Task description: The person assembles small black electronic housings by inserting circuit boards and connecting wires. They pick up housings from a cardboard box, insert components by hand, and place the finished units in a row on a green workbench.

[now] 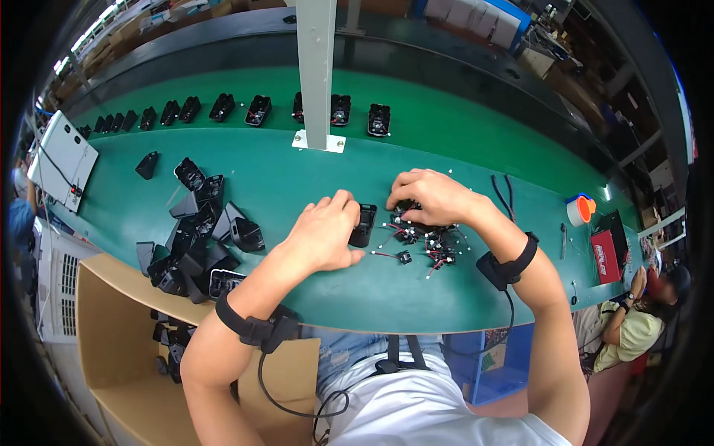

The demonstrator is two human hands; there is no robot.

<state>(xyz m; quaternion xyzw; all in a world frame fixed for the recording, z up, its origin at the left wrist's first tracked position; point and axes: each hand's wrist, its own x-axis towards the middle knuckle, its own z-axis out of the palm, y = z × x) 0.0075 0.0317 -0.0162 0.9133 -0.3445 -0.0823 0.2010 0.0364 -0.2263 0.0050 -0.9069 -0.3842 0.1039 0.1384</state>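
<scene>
My left hand (321, 232) is curled around the left side of a black plastic housing (364, 224) lying open side up on the green table. Its thumb points to the right below the housing's near end. My right hand (430, 197) reaches down into a pile of small black parts with red, black and white wires (440, 245). Its fingers are closed at the pile's far left edge, and what they hold is hidden beneath them. One wired part (404, 257) lies slightly apart, near my left thumb.
At left lies a heap of black housings (195, 245), above an open cardboard box (111, 297). A row of housings (258, 110) lines the far green strip, behind a metal post (316, 74). To the right are an orange-and-white container (579, 211), a red box (607, 256) and another person (625, 334).
</scene>
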